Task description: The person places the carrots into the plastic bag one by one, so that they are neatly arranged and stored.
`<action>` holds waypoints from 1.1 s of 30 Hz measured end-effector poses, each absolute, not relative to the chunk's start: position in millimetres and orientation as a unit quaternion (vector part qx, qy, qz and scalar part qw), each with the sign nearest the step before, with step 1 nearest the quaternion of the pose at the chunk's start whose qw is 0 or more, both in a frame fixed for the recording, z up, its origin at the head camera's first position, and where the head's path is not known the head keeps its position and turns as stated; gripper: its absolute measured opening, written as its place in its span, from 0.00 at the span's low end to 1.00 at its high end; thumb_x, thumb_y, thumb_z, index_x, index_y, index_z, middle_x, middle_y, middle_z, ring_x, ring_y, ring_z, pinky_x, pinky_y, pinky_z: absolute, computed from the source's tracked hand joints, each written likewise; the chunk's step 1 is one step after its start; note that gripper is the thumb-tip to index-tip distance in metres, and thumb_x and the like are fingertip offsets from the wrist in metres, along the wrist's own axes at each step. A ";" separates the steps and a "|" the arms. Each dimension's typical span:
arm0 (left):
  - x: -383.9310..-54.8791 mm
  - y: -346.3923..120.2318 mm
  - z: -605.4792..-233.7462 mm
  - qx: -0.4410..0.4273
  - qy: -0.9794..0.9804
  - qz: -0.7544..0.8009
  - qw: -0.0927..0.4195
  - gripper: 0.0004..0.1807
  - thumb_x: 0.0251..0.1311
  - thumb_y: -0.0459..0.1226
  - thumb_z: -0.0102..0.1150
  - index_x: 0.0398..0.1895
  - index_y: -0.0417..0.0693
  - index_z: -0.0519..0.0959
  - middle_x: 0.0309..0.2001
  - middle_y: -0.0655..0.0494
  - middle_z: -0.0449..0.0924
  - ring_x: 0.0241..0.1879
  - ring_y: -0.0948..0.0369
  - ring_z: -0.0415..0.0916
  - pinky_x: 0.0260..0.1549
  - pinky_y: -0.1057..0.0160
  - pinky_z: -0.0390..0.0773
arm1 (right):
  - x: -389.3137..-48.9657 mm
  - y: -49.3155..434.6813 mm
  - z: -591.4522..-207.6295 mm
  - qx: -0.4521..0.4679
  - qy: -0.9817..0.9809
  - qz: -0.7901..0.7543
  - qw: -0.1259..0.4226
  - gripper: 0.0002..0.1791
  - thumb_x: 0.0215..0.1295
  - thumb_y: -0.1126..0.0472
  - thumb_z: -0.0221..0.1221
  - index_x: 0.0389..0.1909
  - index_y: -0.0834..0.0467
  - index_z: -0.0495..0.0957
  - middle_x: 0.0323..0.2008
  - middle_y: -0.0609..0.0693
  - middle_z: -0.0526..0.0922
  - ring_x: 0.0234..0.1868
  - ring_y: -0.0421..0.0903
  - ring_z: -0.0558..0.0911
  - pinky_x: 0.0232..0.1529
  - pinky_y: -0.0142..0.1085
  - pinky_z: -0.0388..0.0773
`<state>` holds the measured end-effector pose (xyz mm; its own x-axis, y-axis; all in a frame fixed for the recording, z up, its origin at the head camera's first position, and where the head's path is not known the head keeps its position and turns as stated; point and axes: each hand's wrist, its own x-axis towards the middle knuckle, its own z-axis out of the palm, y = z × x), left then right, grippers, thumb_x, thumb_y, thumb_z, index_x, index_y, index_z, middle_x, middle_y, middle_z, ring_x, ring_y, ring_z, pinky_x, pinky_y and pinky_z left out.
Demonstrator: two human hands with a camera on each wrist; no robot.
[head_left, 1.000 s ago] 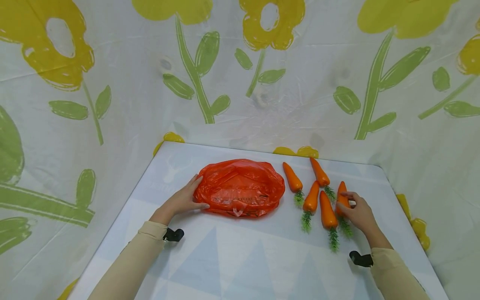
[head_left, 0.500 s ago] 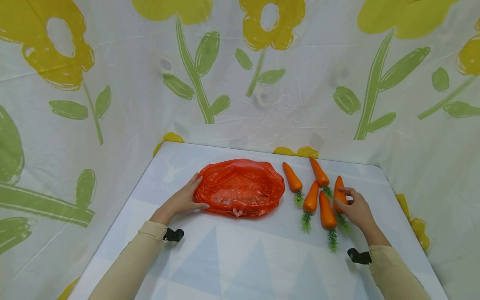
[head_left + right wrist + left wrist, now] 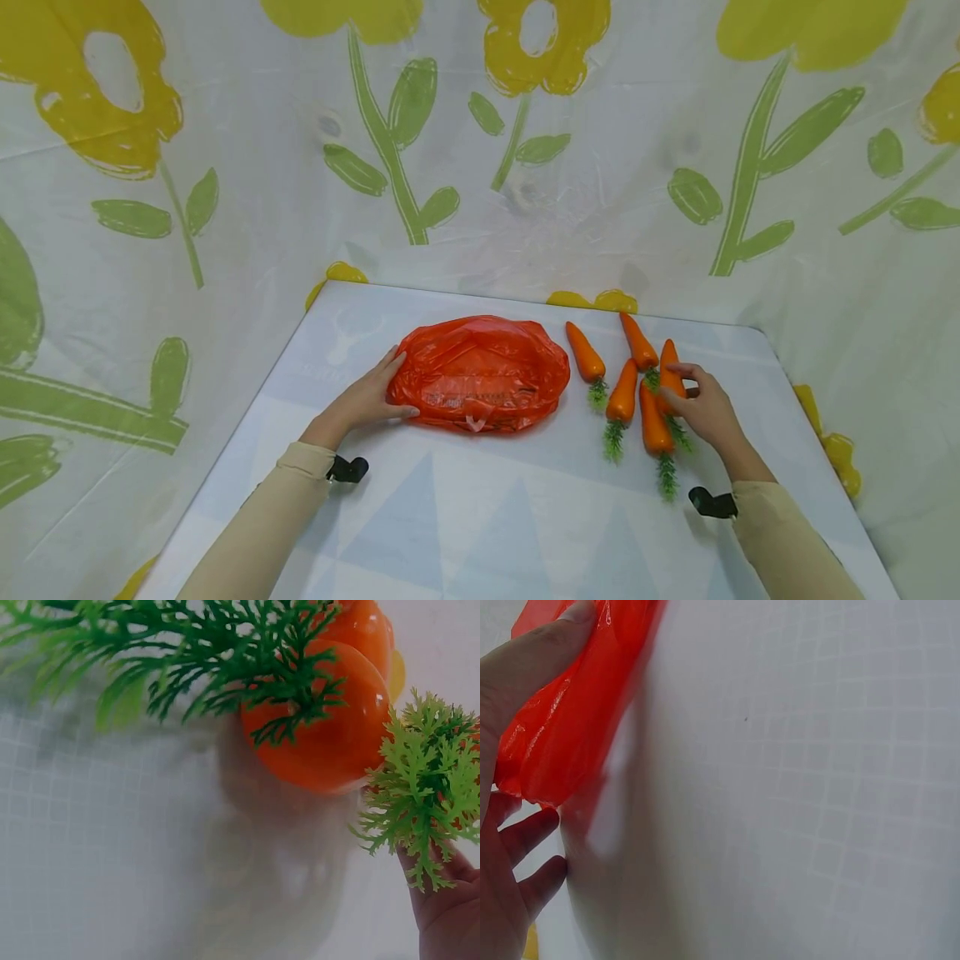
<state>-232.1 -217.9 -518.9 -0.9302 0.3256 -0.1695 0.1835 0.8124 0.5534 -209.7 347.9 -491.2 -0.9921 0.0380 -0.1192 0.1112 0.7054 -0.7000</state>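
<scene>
A crumpled red plastic bag lies on the table with its mouth spread open. My left hand rests against the bag's left side, thumb and fingers apart; in the left wrist view the thumb lies along the red plastic. At the right, my right hand pinches an orange toy carrot with a green leafy top, held above another carrot. In the right wrist view the held carrot's leaves partly hide the fingers.
More carrots lie right of the bag: one beside it, one at the back and one between. The white table has pale blue triangles. A flower-printed curtain hangs around its back and sides.
My right hand has lifted the carrot and carried it left and slightly back, so it now overlaps the neighbouring carrot. My left hand stays at the bag's side.
</scene>
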 end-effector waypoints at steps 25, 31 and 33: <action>-236.7 -217.1 -529.3 0.141 0.948 0.255 0.128 0.61 0.54 0.59 0.72 0.83 0.49 0.48 0.83 0.52 0.35 0.78 0.41 0.46 0.70 0.35 0.59 | -220.2 323.3 -493.6 0.009 0.918 -0.395 0.041 0.32 0.75 0.48 0.58 0.72 0.59 0.65 0.69 0.65 0.66 0.56 0.61 0.73 0.48 0.44 0.80; -235.9 -216.1 -528.0 0.150 0.948 0.252 0.123 0.61 0.54 0.60 0.71 0.82 0.46 0.49 0.83 0.50 0.36 0.77 0.37 0.49 0.69 0.32 0.59 | -220.3 315.5 -490.2 0.002 0.915 -0.402 0.041 0.32 0.75 0.48 0.58 0.72 0.60 0.65 0.69 0.65 0.66 0.55 0.61 0.72 0.47 0.42 0.80; -235.7 -215.5 -527.5 0.153 0.948 0.250 0.122 0.61 0.54 0.60 0.71 0.82 0.45 0.49 0.83 0.49 0.37 0.76 0.35 0.50 0.68 0.31 0.59 | -220.7 313.5 -489.8 0.002 0.913 -0.405 0.045 0.32 0.74 0.48 0.58 0.72 0.60 0.65 0.69 0.64 0.65 0.56 0.61 0.72 0.48 0.43 0.80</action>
